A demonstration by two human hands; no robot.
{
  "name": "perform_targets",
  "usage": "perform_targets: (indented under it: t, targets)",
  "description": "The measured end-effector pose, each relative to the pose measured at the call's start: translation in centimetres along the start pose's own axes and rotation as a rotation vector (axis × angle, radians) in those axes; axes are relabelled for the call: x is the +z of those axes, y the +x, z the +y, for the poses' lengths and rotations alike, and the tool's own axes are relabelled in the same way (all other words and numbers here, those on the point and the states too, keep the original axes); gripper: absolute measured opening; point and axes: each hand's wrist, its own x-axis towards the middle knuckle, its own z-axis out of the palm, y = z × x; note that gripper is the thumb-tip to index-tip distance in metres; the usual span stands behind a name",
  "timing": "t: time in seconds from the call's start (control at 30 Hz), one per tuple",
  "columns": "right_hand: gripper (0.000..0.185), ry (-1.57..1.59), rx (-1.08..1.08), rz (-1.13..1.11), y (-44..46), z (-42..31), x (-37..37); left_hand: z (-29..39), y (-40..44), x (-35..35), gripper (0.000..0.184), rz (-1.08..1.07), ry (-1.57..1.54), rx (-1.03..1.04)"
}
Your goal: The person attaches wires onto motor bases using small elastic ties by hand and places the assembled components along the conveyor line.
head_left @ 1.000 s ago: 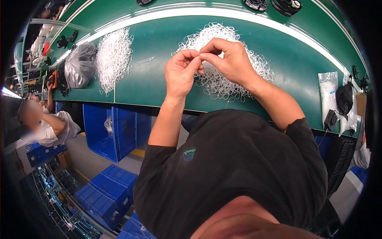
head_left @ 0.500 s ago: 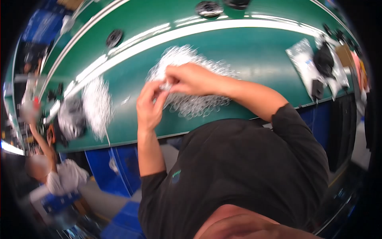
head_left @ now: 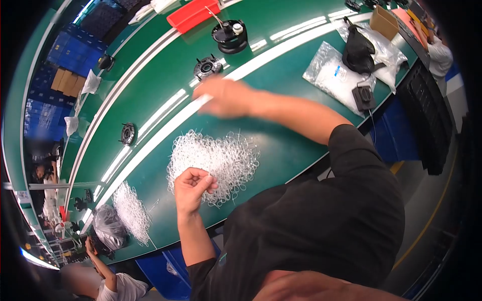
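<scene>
Mid-frame, many loops (head_left: 221,153) are left. Left hand (head_left: 193,189) is pinched narrow; right hand (head_left: 223,98) is blurred; its grip and what's done can't be told.

No legible text, numbers or brand. Marks noted: blue-and-white label (head_left: 340,71) on clear plastic bag (head_left: 321,67), print too small to read; white sticker (head_left: 21,196) on rail at far left, content unresolved; small green mark (head_left: 222,259) on dark shirt (head_left: 311,220), illegible.
</scene>
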Motion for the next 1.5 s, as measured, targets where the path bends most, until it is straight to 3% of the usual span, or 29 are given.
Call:
perform_targets:
  t: [0.1,0.17,0.3,0.5,0.7,0.93,1.0,1.1,1.2,1.27,1.3,1.4,1.5]
  targets:
    - [0.027,-0.6,0.148,0.119,2.4,11.9,-4.8,-1.5,0.2,1.4,0.009,0.014,-0.215,0.071]
    - [0.03,-0.776,0.253,0.077,1.8,17.2,-6.8,-2.4,0.4,2.9,0.009,0.041,-0.298,0.131]
    - [0.019,-0.879,0.108,-0.023,1.3,21.2,-8.4,-3.5,0.8,3.6,0.01,0.037,-0.349,0.168]
    - [0.021,-0.78,0.203,0.003,1.4,16.4,-10.9,-1.6,0.1,4.0,0.014,0.048,-0.359,0.211]
    - [0.021,-0.622,0.223,-0.094,-3.0,2.2,-14.1,-1.6,0.3,2.6,0.027,0.003,-0.434,0.21]
    - [0.012,-0.629,0.158,-0.24,-9.5,-3.1,-10.9,-0.4,2.7,3.4,0.012,-0.177,-0.444,0.106]
    - [0.009,-0.687,0.091,-0.192,-9.9,-3.7,-10.5,0.3,2.7,4.2,0.009,-0.224,-0.453,0.085]
    - [0.019,-0.48,0.118,-0.218,-10.2,-4.5,-10.8,1.2,2.5,5.4,0.006,-0.242,-0.481,0.03]
    - [0.019,-0.421,0.164,-0.069,-8.7,-4.5,-12.7,0.8,2.8,5.4,0.007,-0.254,-0.481,-0.002]
    - [0.022,-0.379,0.393,0.023,-7.2,-2.3,-14.4,0.9,3.3,5.8,0.009,-0.226,-0.441,-0.001]
    - [0.033,-0.418,0.491,-0.01,-6.9,0.8,-15.2,1.2,3.8,6.2,0.01,-0.21,-0.403,0.005]
    - [0.042,0.028,0.87,-0.262,-6.6,9.6,-15.0,1.8,6.0,7.7,0.017,-0.165,-0.325,0.035]
    - [0.046,0.422,0.976,-0.449,-4.7,11.3,-12.9,2.6,8.6,9.3,0.023,-0.081,-0.235,0.055]
